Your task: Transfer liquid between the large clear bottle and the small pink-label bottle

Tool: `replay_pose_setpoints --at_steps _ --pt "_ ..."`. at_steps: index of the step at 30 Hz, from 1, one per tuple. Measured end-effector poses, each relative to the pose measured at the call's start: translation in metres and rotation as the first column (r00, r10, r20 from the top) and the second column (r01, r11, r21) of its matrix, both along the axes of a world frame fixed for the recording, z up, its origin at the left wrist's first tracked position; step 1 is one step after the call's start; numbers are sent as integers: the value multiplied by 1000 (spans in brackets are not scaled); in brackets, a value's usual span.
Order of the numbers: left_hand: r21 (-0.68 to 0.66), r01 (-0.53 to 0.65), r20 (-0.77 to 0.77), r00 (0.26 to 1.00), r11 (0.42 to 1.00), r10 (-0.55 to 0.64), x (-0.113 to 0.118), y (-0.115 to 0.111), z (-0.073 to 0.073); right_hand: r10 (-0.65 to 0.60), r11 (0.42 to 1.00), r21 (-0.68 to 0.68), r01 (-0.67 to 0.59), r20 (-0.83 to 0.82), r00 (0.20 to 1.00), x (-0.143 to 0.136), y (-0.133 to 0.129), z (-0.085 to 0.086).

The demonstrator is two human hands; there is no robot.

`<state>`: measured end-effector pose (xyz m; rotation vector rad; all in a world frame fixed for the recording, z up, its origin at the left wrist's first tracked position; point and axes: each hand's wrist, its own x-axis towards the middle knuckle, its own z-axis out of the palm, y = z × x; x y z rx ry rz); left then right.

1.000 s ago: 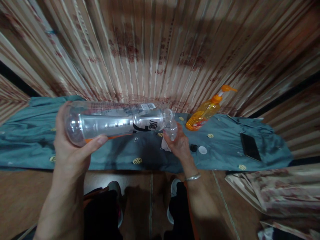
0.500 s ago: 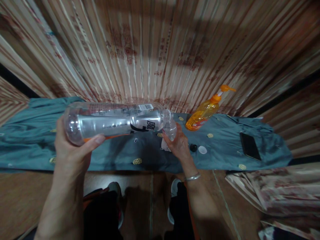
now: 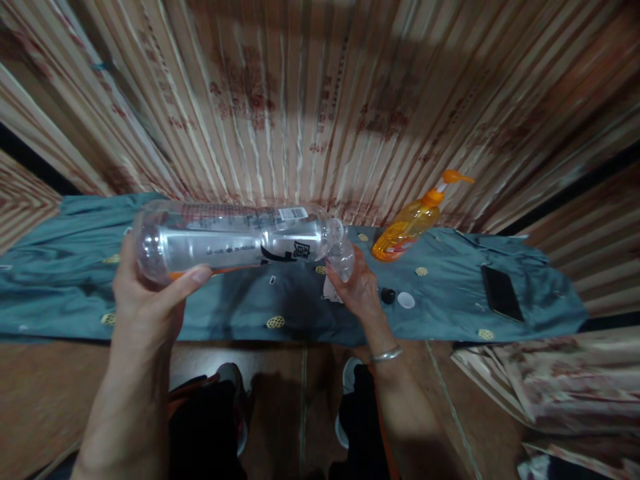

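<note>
A: What could go wrong from here?

B: A large clear bottle (image 3: 225, 243) is held on its side in the air, its neck pointing right to a small clear bottle (image 3: 342, 259). My judgement: if the two necks slip out of line, anything inside could dribble onto the cloth-covered tabletop (image 3: 310, 323) below. The left hand (image 3: 150, 287) supports only the base end, so the neck could dip. The small bottle looks thin; a hard squeeze might buckle it.

A: Do the necks touch?

B: They are touching or very nearly so; I cannot tell which. (An orange strip (image 3: 231, 270) shows along the large bottle's underside, either liquid or label.)

A: Where are the fingers?

B: The left hand wraps the base end, thumb along the near side, other fingers mostly hidden behind it. The right hand (image 3: 357, 287) is closed around the small bottle, which tilts between thumb and fingers, over the tabletop slightly right of its middle.

A: And nearby?

B: A black cap (image 3: 387, 295) and a white disc (image 3: 406, 300) lie side by side, just right of the right hand, toward the front edge. A pump bottle (image 3: 407, 229) stands toward the back edge; a dark phone (image 3: 501, 292) lies near the right end.
</note>
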<state>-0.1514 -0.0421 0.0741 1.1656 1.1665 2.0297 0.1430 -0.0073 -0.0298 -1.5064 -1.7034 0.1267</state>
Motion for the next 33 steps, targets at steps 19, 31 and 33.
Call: replay_pose_setpoints --at_steps 19,31,33 --pt "-18 7 -49 999 1000 -7 -1 -1 -3 3 1000 -13 -3 6 1000 1 0 0" --pt "-8 -13 -123 992 1000 12 0 0 -3 20 999 -29 -20 -6 1000 0 0 2" --pt "-8 -10 -104 995 1000 9 1 -1 -2 15 999 -29 -15 -3 1000 0 0 2"
